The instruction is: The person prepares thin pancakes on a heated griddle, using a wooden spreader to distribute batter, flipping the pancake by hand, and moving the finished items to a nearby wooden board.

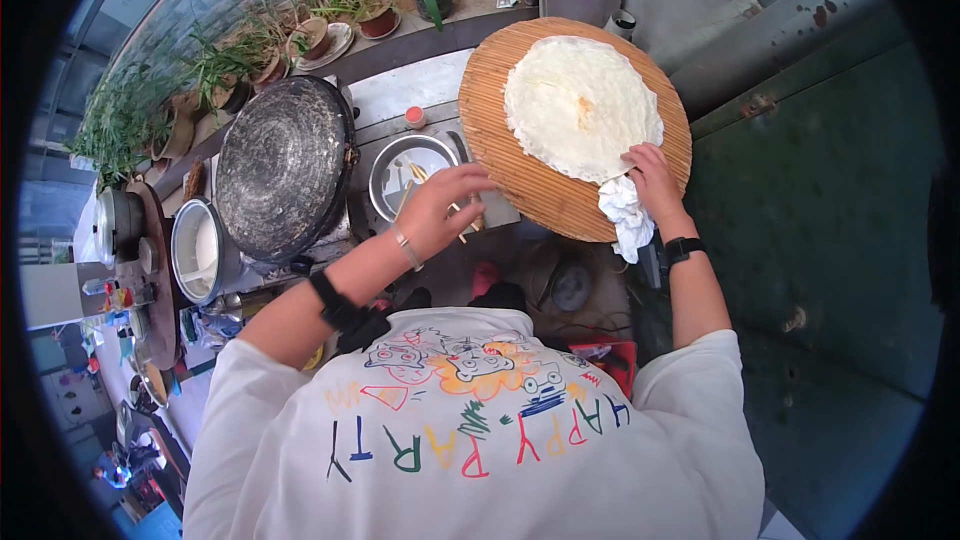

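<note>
A round stack of thin, pale flatbreads (581, 109) with a browned spot near its middle lies on a round slatted board (487, 109). The fingertips of my right hand (654, 178) touch the stack's near right edge. Beside that hand a crumpled white cloth (626, 217) hangs over the board's rim; whether my palm grips it is hidden. My left hand (448, 208) hovers with fingers apart between the board and a metal bowl (390, 165), holding nothing. Inside the bowl are a little liquid and utensils, partly covered by the hand.
Left of the bowl sits a large round dark griddle (281, 165). A metal pot (199, 251) of pale batter stands beyond it. Behind the bowl is a small red-topped container (415, 117). Potted plants (375, 19) line the back ledge; a green metal surface (810, 225) borders the right.
</note>
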A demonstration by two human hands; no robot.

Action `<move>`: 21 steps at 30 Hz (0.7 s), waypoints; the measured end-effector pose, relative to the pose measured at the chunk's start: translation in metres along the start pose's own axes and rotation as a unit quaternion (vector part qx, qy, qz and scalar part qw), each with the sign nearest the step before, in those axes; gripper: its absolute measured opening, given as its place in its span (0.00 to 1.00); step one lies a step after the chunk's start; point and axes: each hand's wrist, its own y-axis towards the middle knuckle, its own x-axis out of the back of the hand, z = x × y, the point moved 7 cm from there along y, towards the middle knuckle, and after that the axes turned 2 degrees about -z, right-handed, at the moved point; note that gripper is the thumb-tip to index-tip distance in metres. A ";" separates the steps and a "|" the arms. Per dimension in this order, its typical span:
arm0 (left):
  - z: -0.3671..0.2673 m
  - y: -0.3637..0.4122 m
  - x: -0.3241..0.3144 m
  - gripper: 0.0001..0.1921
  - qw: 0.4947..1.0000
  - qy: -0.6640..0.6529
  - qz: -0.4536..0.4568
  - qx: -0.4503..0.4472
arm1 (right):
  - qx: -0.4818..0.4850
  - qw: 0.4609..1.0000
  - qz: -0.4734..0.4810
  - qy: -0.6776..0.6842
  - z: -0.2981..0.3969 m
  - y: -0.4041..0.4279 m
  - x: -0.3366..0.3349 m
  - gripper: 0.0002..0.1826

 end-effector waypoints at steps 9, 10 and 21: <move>0.022 -0.109 0.049 0.14 0.965 -0.080 -0.084 0.235 | -0.245 0.914 -0.028 0.321 -0.068 0.033 -0.025 0.09; 0.024 -0.118 0.050 0.14 0.965 -0.081 -0.083 0.235 | -0.246 0.914 -0.028 0.320 -0.074 0.044 -0.022 0.09; 0.011 -0.168 0.071 0.15 0.957 -0.044 -0.135 0.254 | 0.028 0.983 -0.140 0.113 -0.011 0.058 0.056 0.07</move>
